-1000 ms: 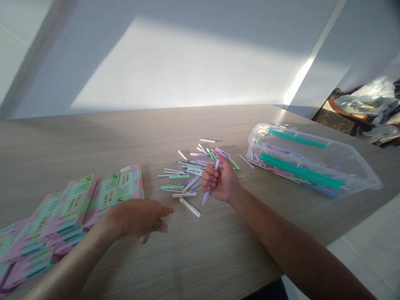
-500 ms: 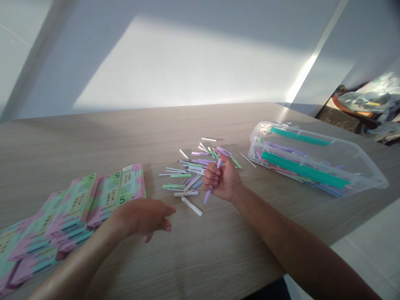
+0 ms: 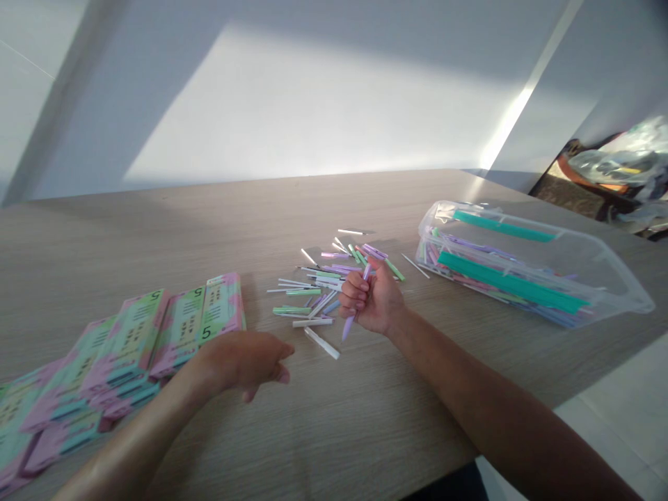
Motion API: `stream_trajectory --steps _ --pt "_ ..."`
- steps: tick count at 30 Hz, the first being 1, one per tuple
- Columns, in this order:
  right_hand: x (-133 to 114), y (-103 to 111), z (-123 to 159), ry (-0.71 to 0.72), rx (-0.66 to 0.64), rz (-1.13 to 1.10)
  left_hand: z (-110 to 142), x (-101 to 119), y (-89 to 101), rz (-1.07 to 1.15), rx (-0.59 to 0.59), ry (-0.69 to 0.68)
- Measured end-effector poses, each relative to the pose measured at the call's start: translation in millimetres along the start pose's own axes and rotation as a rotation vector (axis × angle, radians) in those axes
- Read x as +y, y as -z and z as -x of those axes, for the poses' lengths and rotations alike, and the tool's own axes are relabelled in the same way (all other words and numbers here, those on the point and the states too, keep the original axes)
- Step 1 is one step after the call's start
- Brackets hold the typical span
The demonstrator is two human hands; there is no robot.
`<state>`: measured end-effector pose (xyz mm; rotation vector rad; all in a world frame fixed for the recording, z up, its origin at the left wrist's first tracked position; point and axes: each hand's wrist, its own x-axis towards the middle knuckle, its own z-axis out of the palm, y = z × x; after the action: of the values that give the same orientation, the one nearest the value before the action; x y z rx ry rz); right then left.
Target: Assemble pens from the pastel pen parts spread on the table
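Observation:
My right hand [image 3: 371,298] is wrapped round a purple pen [image 3: 348,327], which slants with its lower end toward me and its upper end by my thumb. Just beyond and left of that hand, a loose heap of pen parts [image 3: 304,293] in white, green and purple lies on the table. Over the table to the left hovers my left hand [image 3: 254,362], fingers apart and holding nothing. A white pen piece [image 3: 322,344] lies between the two hands. Beside my left wrist are pink and green boxes [image 3: 175,327] marked with a 5.
On the right, a clear plastic bin [image 3: 621,299] with teal strips holds many pens and pen parts. A thin white stick [image 3: 416,266] lies by its near-left end. The wall [image 3: 313,104] stands behind the wooden table [image 3: 292,438]. Plastic bags [image 3: 616,167] sit at far right.
Both hands keep nearly the same pose, with the purple pen still in the right one. The whole view has shifted very slightly.

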<state>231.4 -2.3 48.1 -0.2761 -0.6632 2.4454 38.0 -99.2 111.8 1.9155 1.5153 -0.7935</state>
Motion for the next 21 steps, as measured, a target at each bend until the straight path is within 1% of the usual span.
stream_trajectory --steps 4,9,17,21 --pt "1.1 1.7 -0.6 0.004 -0.006 -0.008 0.6 3.7 2.1 0.000 -0.012 0.021" --pt "0.8 3.2 -0.5 0.003 -0.003 -0.007 -3.0 1.6 -1.2 -0.004 0.011 0.016" --pt "0.8 5.6 -1.6 0.017 0.024 0.005 -4.9 2.9 -2.0 0.005 -0.001 0.018" --pt "0.7 6.3 -1.5 0.014 0.008 0.007 -5.0 4.6 -2.2 0.025 -0.003 0.034"
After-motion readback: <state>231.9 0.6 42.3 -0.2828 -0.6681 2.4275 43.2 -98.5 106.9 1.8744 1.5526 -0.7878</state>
